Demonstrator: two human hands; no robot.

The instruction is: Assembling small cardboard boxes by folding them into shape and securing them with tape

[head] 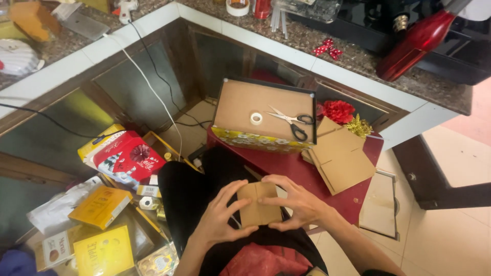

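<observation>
Soft, even indoor light; brightest on the floor tiles [450,153] at 3 o'clock, dim at 9; edges slightly blurred.

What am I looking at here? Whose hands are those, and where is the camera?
There is no machine here. The camera sits on a person's head and looks down, so you see that person's own two hands and lap.

The left hand and the right hand together hold a small piece of brown cardboard, with fingers pressing on its edges.

In front of them is a dark red low table. On it stands a flowery box with a brown cardboard top. A pair of scissors and a little roll of tape lie on that top. Beside the box lie more folded cardboard pieces, a red flower and a gold decoration.

On the floor to the left are yellow boxes and a red box.
</observation>
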